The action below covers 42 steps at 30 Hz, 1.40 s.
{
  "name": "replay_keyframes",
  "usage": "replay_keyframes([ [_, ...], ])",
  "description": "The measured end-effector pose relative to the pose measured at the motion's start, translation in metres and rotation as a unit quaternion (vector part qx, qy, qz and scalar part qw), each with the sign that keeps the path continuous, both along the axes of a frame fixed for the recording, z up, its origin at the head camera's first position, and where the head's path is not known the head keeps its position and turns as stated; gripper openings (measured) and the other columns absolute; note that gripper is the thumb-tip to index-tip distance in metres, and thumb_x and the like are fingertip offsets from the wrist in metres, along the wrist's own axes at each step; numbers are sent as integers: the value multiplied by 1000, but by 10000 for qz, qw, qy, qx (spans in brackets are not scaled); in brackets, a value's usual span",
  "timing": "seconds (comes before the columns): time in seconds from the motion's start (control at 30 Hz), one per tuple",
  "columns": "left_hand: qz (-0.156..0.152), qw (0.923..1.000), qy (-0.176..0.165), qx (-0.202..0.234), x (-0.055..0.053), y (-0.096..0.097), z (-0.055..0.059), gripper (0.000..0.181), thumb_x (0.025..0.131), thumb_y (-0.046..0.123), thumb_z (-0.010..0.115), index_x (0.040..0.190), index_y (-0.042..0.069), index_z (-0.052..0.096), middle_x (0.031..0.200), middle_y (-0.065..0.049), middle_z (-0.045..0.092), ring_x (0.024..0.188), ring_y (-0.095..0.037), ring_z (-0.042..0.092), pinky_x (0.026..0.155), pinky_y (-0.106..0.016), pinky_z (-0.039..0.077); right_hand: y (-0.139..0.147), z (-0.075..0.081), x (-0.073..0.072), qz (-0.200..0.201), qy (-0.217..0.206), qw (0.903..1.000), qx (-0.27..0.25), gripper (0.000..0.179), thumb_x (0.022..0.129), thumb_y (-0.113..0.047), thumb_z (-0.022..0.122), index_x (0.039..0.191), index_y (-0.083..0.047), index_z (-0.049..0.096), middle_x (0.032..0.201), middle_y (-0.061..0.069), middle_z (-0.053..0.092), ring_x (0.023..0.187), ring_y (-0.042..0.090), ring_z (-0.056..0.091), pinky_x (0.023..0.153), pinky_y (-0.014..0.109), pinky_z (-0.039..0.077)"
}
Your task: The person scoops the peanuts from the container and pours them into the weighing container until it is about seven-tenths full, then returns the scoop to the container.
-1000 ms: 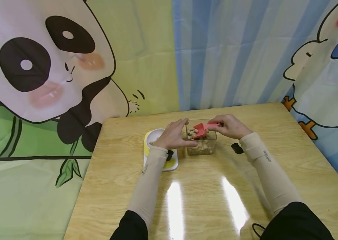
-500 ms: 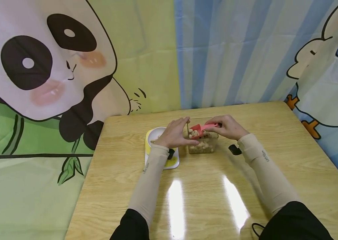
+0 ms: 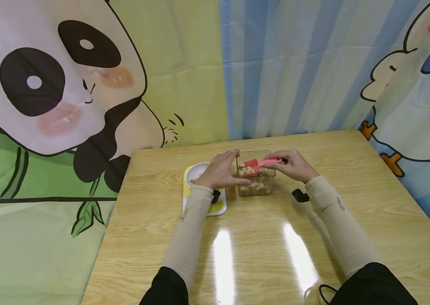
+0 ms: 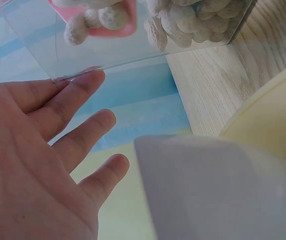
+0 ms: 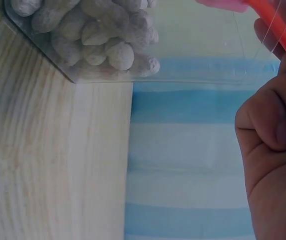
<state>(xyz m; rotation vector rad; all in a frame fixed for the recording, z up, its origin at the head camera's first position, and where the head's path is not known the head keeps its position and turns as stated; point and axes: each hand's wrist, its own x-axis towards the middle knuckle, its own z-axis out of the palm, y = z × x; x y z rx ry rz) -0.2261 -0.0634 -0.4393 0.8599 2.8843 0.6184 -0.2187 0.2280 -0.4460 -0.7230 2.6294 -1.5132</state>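
My right hand [image 3: 292, 165] grips the handle of a pink-red scoop [image 3: 253, 164], its fingers curled in the right wrist view. The scoop lies low inside a clear rectangular container [image 3: 254, 192], with shelled-looking pale peanuts [image 3: 264, 185] around it. Seen through the wall in the left wrist view, a few peanuts [image 4: 114, 16] sit in the scoop. My left hand [image 3: 220, 171] is at the container's left side, fingers spread and fairly straight, fingertips against the clear wall and thumb near the front.
Under and beside my left forearm stands a white-and-yellow base [image 3: 216, 209] bearing a white bowl [image 3: 195, 171] with some peanuts in it. The wooden table [image 3: 260, 254] ends at a patterned curtain [image 3: 283, 84]. A black cable [image 3: 323, 292] lies near the right sleeve.
The scoop has tipped slightly within the container, and my right hand has drawn a little to the right and down along its handle end. My left hand stays in place.
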Motion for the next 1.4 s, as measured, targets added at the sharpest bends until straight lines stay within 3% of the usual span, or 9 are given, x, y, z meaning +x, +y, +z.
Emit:
replay_keyframes([
  [0.4,35,10000,-4,71,3,-3,2,124,70,86,66,163,17,22,159,-2,39,148,-22,32,124,-41,16,5,-9,2,-1,-6,9994,-352,24,95,-25,74,117,-17,77,97,5,73,61,19,46,52,31,42],
  [0.77,183,9994,60,302,6,-20,18,123,69,87,66,163,19,24,158,2,41,146,-19,35,124,-42,15,10,-10,4,-88,-176,9988,-456,28,94,-28,75,120,-17,76,99,5,72,59,19,42,49,31,37],
  [0.93,316,9991,117,272,9,-31,25,118,72,84,67,163,21,24,159,3,38,148,-19,30,124,-41,13,9,-8,8,-122,-326,9981,-499,28,94,-26,75,120,-15,76,102,7,72,61,17,41,51,30,36],
  [1.13,527,9983,95,220,7,-43,24,120,69,87,66,162,21,27,161,1,36,150,-21,28,124,-44,14,11,-12,7,-186,-309,9976,-592,28,94,-27,75,120,-15,76,106,6,72,63,19,44,52,31,38],
  [1.4,943,9940,-198,515,11,-71,18,119,66,87,69,162,30,26,164,3,31,152,-32,21,120,-57,21,13,-15,7,-103,-336,9961,-812,32,95,-24,74,124,-9,74,101,10,71,61,17,39,50,32,36],
])
